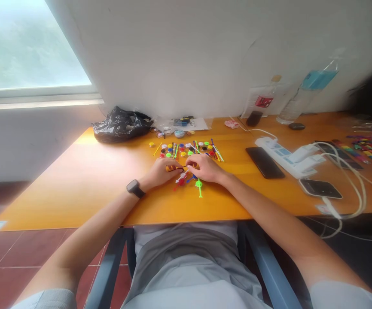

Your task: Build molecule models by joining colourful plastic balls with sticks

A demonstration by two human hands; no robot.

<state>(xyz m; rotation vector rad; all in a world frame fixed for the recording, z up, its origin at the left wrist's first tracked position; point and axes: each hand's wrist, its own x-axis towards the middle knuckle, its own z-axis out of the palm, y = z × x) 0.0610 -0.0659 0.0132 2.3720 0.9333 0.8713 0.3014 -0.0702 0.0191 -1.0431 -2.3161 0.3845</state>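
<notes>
My left hand (164, 171), with a dark watch on the wrist, and my right hand (205, 168) meet over the orange table (86, 180). Both are curled and pinch a thin black stick (177, 169) held between them. Just below the hands lie a red disc on a stick (181, 182), a blue piece and a green disc on a green stick (199, 185). Behind the hands lies a spread of several small coloured discs and sticks (187, 149).
A black plastic bag (120, 124) sits at the back left. A dark phone (265, 162), a white power strip (285, 156) with cables, and a second phone (320, 188) lie to the right. Two bottles (302, 98) stand by the wall. More coloured pieces (371, 146) lie far right.
</notes>
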